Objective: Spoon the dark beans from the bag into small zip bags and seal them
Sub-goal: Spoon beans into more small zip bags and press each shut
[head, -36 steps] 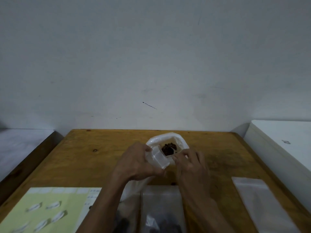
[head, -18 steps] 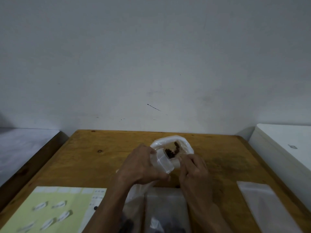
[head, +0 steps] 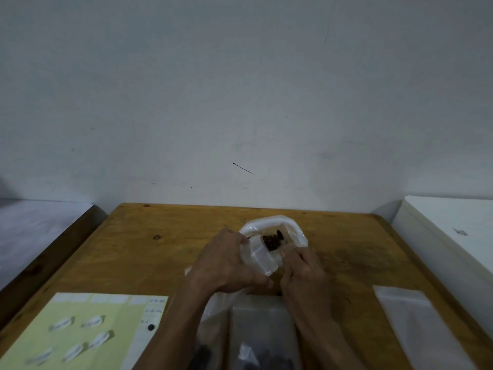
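Note:
An open white plastic bag stands mid-table with dark beans showing in its mouth. My left hand grips a small clear zip bag, tilted with its opening towards the beans. My right hand is just right of that opening, fingers curled in a pinch as on a spoon handle. The spoon itself is almost wholly hidden, and the clump of beans sits at the small bag's mouth.
A larger clear bag holding dark beans lies at the near edge between my forearms. Empty clear bags lie at the right. A yellow-green label sheet with a loose bean is at the left. A white box borders the table's right side.
Both hands stay at the white bag's mouth. The bean clump has shifted at the small bag's opening, and the small bag has tilted a little more.

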Demonstrator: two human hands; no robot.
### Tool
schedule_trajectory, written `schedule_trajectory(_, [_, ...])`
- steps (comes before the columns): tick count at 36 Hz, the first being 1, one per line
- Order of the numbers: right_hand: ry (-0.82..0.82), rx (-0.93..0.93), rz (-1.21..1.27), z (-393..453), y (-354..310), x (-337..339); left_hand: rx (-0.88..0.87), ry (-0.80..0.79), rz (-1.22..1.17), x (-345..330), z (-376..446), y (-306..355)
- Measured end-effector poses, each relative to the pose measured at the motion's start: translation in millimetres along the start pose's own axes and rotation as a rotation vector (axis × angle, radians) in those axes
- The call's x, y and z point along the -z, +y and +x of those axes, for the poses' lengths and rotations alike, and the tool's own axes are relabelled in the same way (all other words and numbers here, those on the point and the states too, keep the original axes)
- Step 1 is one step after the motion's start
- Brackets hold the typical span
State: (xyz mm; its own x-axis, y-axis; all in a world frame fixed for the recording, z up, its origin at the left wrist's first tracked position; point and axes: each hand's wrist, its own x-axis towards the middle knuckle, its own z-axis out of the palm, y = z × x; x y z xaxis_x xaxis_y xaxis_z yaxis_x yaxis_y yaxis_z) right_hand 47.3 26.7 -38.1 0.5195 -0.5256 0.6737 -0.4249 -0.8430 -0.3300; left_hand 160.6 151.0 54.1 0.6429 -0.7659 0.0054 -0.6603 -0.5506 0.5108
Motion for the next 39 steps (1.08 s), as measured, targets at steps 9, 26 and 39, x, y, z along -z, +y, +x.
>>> schedule_trajectory(9, [-0.001,-0.096,0.113,4,1,0,0.004,0.000,-0.002,0,0,1])
schedule_trajectory(26, [0.191,-0.692,0.557,6,6,2,0.004,-0.006,-0.041,-9,9,-9])
schedule_trajectory(39, [0.135,-0.268,0.284,-2,-3,15,-0.020,0.044,-0.033,-7,9,-13])
